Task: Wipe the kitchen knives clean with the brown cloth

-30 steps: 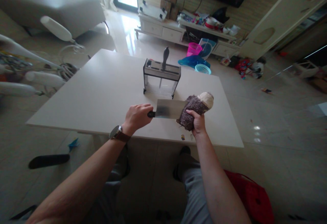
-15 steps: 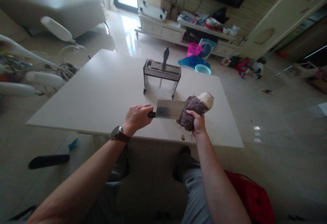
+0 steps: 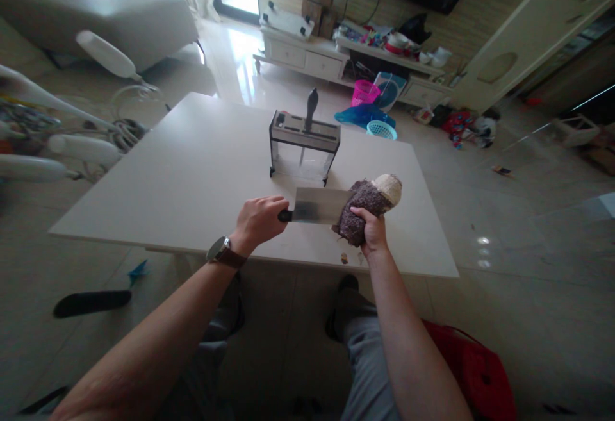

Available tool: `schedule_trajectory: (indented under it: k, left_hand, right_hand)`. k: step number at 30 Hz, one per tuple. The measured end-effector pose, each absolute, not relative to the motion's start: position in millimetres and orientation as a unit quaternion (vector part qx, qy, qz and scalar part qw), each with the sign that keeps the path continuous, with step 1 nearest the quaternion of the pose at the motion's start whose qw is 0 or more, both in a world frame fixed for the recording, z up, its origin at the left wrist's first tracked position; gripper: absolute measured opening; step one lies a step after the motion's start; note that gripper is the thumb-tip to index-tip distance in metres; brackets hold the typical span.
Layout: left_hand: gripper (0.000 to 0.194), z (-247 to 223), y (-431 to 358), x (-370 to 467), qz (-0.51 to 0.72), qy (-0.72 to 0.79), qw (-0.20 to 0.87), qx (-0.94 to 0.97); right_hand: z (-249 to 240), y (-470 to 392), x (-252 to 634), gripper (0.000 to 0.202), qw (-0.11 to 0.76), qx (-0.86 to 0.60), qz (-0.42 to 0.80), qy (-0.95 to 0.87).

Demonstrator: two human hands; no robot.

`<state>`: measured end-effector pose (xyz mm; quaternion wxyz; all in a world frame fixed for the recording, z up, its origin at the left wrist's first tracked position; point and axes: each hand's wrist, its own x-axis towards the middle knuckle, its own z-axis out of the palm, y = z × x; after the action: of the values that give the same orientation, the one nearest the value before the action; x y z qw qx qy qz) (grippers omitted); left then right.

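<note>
My left hand, a watch on its wrist, is closed round the black handle of a cleaver. The broad blade points right, its far end against a large taro. Rough purple-brown skin covers most of the taro, while its upper right end is pale and bare. My right hand grips the taro from below, thumb across its front. Behind the blade, a clear-sided knife block stands on the white table with a black-handled knife in it. Small brown scraps lie by the front edge.
White chairs stand left of the table. Beyond it, a pink basket and a light blue basket are on the floor near a low cabinet. A red bag lies beside my right leg.
</note>
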<state>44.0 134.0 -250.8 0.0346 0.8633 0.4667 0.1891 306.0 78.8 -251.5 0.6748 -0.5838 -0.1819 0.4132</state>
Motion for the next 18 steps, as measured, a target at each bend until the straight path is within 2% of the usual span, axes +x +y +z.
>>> schedule_trajectory:
  k: [18]
  left_hand:
    - [0.012,-253.9,134.4,43.9,0.194,0.462,0.028,0.865]
  right_hand:
    - [-248.4,78.7,303.6,0.037,0.676,-0.588,0.414,-0.161]
